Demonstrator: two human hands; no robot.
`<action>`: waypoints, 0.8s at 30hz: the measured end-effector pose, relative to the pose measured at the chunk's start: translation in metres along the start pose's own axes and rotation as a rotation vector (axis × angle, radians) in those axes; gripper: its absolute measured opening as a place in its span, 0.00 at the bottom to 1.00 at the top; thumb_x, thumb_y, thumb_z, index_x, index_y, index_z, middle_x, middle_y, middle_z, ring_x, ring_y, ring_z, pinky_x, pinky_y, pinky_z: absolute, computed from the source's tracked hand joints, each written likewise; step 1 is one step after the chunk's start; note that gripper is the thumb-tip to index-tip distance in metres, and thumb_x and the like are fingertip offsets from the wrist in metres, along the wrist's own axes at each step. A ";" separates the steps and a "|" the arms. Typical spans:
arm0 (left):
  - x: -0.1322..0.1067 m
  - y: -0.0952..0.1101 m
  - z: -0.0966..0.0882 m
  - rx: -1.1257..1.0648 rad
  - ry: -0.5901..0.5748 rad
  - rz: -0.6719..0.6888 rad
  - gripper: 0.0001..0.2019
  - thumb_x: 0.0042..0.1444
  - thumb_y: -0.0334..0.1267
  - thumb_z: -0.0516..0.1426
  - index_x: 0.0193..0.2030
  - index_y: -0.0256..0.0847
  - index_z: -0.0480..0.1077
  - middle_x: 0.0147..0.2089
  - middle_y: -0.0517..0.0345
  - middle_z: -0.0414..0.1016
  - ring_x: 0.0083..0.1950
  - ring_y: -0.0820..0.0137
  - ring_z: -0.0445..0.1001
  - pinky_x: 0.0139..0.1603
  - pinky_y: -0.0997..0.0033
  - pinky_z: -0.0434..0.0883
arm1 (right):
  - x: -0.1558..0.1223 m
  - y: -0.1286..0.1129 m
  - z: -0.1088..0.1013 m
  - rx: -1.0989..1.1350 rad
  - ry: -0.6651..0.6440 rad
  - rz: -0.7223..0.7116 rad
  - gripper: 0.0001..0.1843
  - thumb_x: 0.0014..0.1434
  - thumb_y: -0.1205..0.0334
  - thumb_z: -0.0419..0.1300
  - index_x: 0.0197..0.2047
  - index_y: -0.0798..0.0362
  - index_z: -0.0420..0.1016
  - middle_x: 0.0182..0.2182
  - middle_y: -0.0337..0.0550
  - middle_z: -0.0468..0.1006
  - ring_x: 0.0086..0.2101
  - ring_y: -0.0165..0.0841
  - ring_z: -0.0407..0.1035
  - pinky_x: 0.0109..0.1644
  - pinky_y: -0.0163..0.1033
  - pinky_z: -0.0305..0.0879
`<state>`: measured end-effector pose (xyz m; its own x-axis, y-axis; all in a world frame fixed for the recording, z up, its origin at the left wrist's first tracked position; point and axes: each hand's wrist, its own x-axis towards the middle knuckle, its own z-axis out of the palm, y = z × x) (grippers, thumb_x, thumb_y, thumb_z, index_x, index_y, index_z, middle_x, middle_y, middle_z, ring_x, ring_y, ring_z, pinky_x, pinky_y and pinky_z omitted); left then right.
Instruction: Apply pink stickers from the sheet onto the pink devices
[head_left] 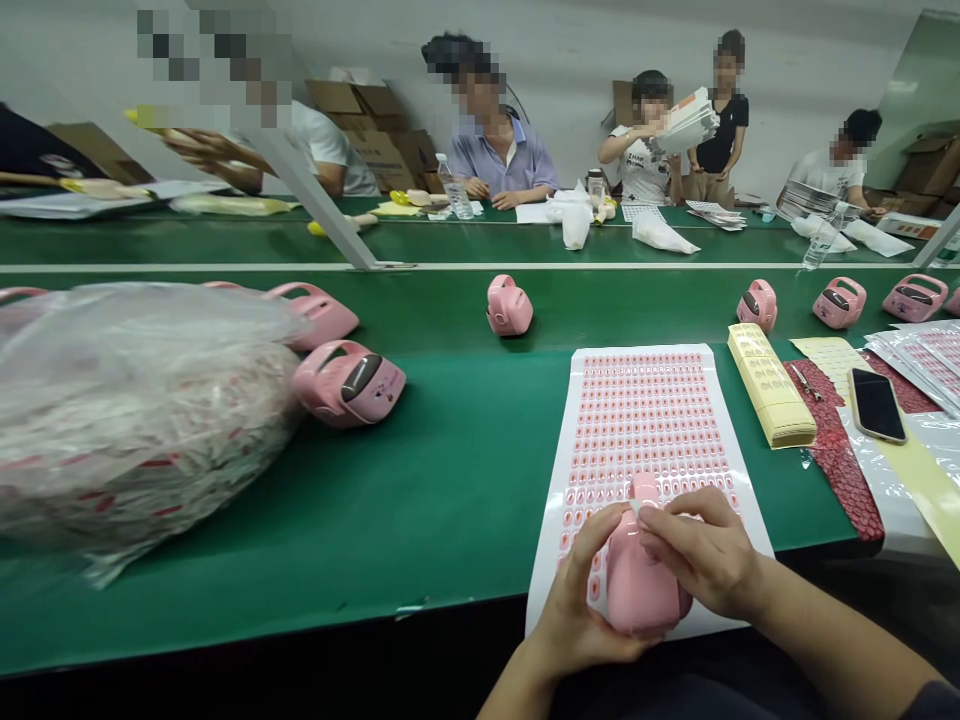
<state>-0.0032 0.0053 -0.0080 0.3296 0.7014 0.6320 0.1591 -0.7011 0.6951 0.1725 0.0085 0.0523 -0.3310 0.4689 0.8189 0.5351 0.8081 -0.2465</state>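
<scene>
My left hand point(581, 600) cups a pink plastic device point(637, 590) from the left and underneath, just above the near edge of the table. My right hand point(701, 550) lies over the device's top right, fingers bent and fingertips pressed on its upper end. Both hands hover over a white sheet of small pink stickers point(645, 420) lying on the green table point(450, 480). Whether a sticker sits under my right fingertips is hidden.
Several more pink devices point(349, 382) lie on the green belt. A large clear bag of small parts point(127, 420) is at the left. A yellow label stack point(771, 385), a phone point(876, 405) and other sheets lie at the right. People sit across the table.
</scene>
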 end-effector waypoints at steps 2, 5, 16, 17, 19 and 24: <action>0.003 0.002 -0.001 0.011 -0.012 -0.004 0.49 0.34 0.38 0.67 0.63 0.49 0.46 0.56 0.45 0.61 0.56 0.53 0.65 0.53 0.52 0.67 | -0.001 0.001 -0.001 0.007 -0.041 0.135 0.32 0.58 0.67 0.56 0.63 0.46 0.50 0.37 0.41 0.79 0.37 0.35 0.69 0.40 0.41 0.66; 0.005 0.006 -0.003 0.050 -0.023 -0.009 0.49 0.34 0.38 0.67 0.63 0.50 0.46 0.56 0.45 0.63 0.56 0.52 0.65 0.53 0.51 0.66 | 0.000 0.005 -0.004 0.193 -0.206 0.403 0.32 0.56 0.61 0.57 0.62 0.43 0.50 0.51 0.46 0.71 0.49 0.38 0.65 0.52 0.48 0.61; 0.005 0.011 -0.002 0.003 -0.055 -0.014 0.51 0.31 0.39 0.68 0.63 0.51 0.47 0.55 0.45 0.64 0.54 0.51 0.67 0.51 0.51 0.67 | 0.001 0.030 0.013 0.832 -0.289 0.756 0.28 0.56 0.55 0.54 0.58 0.49 0.51 0.44 0.46 0.70 0.46 0.35 0.64 0.52 0.47 0.58; 0.005 0.011 -0.002 -0.036 -0.049 -0.024 0.51 0.29 0.40 0.68 0.62 0.51 0.48 0.55 0.45 0.64 0.55 0.50 0.67 0.52 0.50 0.66 | 0.000 0.036 0.013 0.856 -0.338 0.744 0.28 0.55 0.54 0.55 0.57 0.49 0.53 0.42 0.45 0.70 0.44 0.34 0.65 0.50 0.46 0.60; 0.005 0.012 -0.005 -0.148 -0.044 -0.062 0.49 0.28 0.43 0.69 0.60 0.53 0.52 0.55 0.46 0.63 0.55 0.47 0.65 0.52 0.47 0.66 | -0.003 0.045 0.012 0.860 -0.485 0.709 0.27 0.53 0.53 0.57 0.54 0.50 0.58 0.37 0.42 0.71 0.38 0.32 0.66 0.44 0.42 0.63; 0.004 0.004 -0.011 -0.384 0.015 -0.218 0.38 0.36 0.51 0.65 0.57 0.55 0.57 0.56 0.51 0.65 0.56 0.47 0.65 0.53 0.48 0.66 | 0.000 0.054 0.003 0.678 -0.689 0.852 0.16 0.54 0.61 0.54 0.47 0.50 0.62 0.19 0.28 0.63 0.17 0.23 0.58 0.21 0.29 0.57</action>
<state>-0.0118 0.0072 0.0012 0.3130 0.8313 0.4593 -0.1352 -0.4397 0.8879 0.1990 0.0531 0.0373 -0.5216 0.8460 -0.1105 0.3417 0.0885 -0.9357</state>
